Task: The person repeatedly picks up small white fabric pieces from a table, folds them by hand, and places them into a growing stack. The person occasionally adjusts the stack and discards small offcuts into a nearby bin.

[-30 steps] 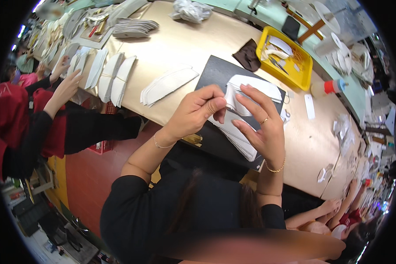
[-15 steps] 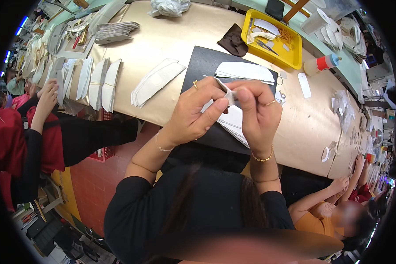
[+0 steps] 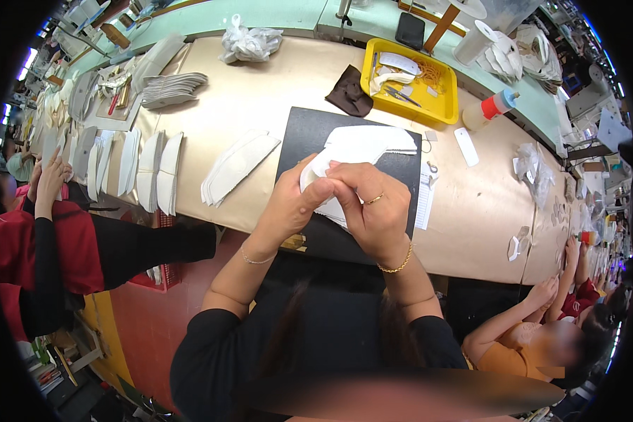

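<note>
Close together above a black board [image 3: 299, 130], my left hand [image 3: 285, 204] and my right hand [image 3: 380, 214] pinch a thin white curved piece [image 3: 318, 167]. The left fingers are under and behind it, with the thumb on its near side. My right thumb and forefinger meet at its edge, close to the left thumb. Just beyond my fingers lies a stack of similar white pieces [image 3: 380, 138] on the board; my hands hide part of it. Whether the piece is cloth or card, I cannot tell.
Left of the board lies a fan of white pieces [image 3: 235, 169]; further left stand bundled stacks [image 3: 169, 172]. Beyond are a dark brown cloth [image 3: 349, 91], a yellow tray [image 3: 448, 109] and a red-banded bottle [image 3: 491, 107]. People sit on both sides.
The piece was held up edge-on and bent between my fingertips; now it lies flatter. My right hand has turned over and drawn closer to my left, and the view has shifted slightly.
</note>
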A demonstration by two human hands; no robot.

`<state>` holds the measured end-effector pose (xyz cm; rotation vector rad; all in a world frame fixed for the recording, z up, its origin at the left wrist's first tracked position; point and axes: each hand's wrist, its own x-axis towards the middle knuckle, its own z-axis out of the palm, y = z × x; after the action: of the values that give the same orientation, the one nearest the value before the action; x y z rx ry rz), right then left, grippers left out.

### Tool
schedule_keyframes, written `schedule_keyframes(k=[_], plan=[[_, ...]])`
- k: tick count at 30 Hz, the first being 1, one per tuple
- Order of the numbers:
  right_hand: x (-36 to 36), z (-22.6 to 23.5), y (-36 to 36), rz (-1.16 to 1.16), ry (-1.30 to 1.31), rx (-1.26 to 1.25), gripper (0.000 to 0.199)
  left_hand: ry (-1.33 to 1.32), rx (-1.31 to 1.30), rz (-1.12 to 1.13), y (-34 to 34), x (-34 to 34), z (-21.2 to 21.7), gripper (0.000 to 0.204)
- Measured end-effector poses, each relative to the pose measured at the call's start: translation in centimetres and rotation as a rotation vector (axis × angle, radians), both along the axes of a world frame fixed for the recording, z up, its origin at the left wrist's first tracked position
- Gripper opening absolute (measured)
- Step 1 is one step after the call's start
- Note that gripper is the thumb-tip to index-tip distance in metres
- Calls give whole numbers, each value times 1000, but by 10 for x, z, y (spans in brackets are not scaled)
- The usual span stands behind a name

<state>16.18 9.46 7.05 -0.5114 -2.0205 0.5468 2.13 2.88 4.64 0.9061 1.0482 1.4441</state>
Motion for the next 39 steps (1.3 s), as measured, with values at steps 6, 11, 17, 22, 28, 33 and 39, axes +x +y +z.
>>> schedule_keyframes(k=[6, 11, 17, 22, 28, 33, 39], plan=[[5, 5, 3, 128, 177, -296, 17, 104, -44, -20, -1, -6, 7, 36], [5, -3, 3, 108, 80, -135, 23, 374, 166, 122, 1, 0, 12, 24], [28, -7, 20, 28, 184, -717, 29, 572, 190, 70, 2, 17, 18, 21], [73, -3, 90, -264, 875, -805, 33, 546, 324, -82, -7, 22, 22, 21], [96, -48, 110, -210, 750, -675, 31, 534, 240, -209, -14, 23, 25, 23], [160, -42, 156, -761, 1026, -616, 23, -24, 395, -205, -58, -26, 27, 23], [166, -64, 147, -498, 651, -433, 37, -16, 143, 244, -97, -115, 9, 62]])
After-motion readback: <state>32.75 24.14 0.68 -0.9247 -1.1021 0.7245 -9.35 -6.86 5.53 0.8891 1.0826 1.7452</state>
